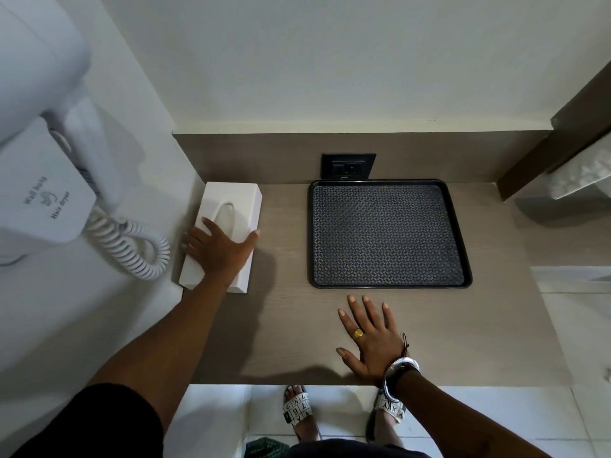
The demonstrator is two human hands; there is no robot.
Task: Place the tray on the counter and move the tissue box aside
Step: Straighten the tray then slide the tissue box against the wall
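Observation:
A black tray (390, 233) with a woven-pattern base lies flat on the grey-brown counter (287, 325), against the back wall. A white tissue box (231, 200) sits at the counter's left end, close to the side wall. My left hand (220, 251) is spread over the near half of the box, thumb on its right side, fingers over its left edge. My right hand (372, 335) rests flat on the counter just in front of the tray, fingers apart, holding nothing. It wears a ring and bracelets.
A wall-mounted white hair dryer (43, 193) with a coiled cord (132, 246) hangs on the left wall beside the tissue box. A black power socket (348, 165) sits behind the tray. A wooden frame (545, 153) stands at the right. My sandalled feet (297, 411) show below the counter edge.

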